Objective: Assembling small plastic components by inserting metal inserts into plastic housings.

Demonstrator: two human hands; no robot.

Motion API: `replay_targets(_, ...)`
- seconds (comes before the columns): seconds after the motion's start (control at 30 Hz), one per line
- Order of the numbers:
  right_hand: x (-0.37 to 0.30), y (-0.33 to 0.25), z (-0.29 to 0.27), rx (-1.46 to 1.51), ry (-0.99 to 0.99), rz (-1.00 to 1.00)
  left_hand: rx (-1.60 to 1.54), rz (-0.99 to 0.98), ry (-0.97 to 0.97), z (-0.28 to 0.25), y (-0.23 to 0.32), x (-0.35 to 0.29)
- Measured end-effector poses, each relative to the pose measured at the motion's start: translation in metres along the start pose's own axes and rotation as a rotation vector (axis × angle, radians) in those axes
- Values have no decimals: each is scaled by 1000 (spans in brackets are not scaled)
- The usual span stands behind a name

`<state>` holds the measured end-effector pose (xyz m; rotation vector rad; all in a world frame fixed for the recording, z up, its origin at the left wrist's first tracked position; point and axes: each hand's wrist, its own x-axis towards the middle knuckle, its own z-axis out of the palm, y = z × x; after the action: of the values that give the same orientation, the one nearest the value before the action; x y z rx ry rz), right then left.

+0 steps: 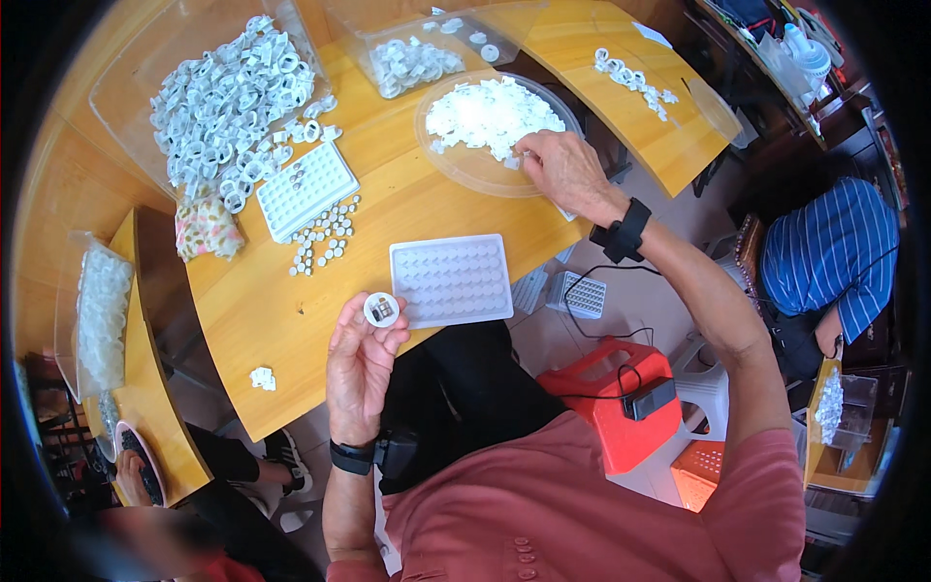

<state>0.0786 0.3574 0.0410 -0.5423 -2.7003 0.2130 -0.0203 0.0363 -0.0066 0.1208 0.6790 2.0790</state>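
Observation:
In my left hand [361, 354], a small round white plastic housing [381, 310] is gripped between thumb and fingers, with its hollow side up and metal parts showing inside. My right hand [570, 170] reaches over the near right rim of a shallow round clear tray [451, 175]. Its fingers are bent together at the edge of a heap of small white plastic pieces [495, 112]; what they pinch is hidden. Just right of the left hand lies a white tray with rows of round pockets [451, 279] at the table's near edge.
At the back left, a big clear bin [121, 92] spills white ring-shaped parts [238, 102]. A second pocketed tray [308, 189] and small round caps [325, 235] lie before it. A red stool [621, 398] stands right of my lap. Other people sit at both sides.

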Motion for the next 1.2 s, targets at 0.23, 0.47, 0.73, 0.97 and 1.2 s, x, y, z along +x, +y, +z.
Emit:
replay_targets(0.23,11,3,20,63,-5,1,55,-18,7,3,0,0)
replay_targets(0.47,14,-14,18,164,47,66,-32,-35,-18,-1,3,-2)
replay_targets(0.73,28,-11,32,62,30,-48,-107,-38,-28,1,3,-3)
replay_targets(0.97,32,-1,34,115,72,-15,-3,-27,-50,0,2,-4)
replay_targets(1.2,30,-3,19,427,51,235,-46,-19,-61,1,1,-3)
